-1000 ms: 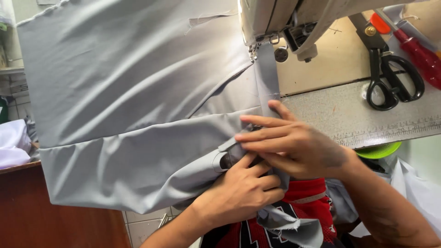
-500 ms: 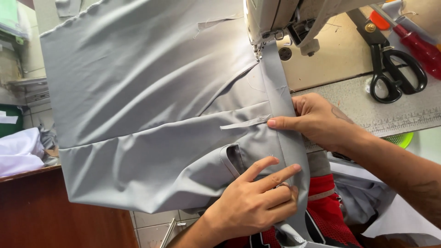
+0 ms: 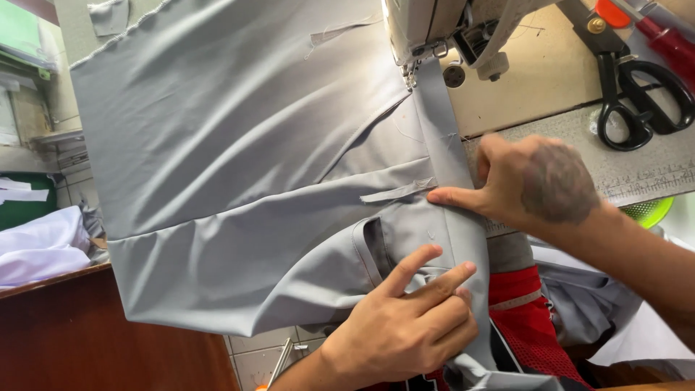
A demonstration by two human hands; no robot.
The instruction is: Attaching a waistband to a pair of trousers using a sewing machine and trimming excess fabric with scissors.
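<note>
The smooth grey woven garment fabric [image 3: 239,181] spreads left of both hands. The left hand [image 3: 405,326] presses it flat (two fingers extended, nothing pinched). The right hand [image 3: 528,181], fingers together, pins the grey folded strip [image 3: 449,159] running beneath the cream metal sewing-machine head [image 3: 434,29]; black-handled steel scissors [image 3: 637,94] lie beyond.

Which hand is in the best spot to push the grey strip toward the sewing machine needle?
Probably the right hand: its fingers already press on the grey strip that runs up to the needle. The left hand sits lower, on the grey fabric near the table's edge.
</note>
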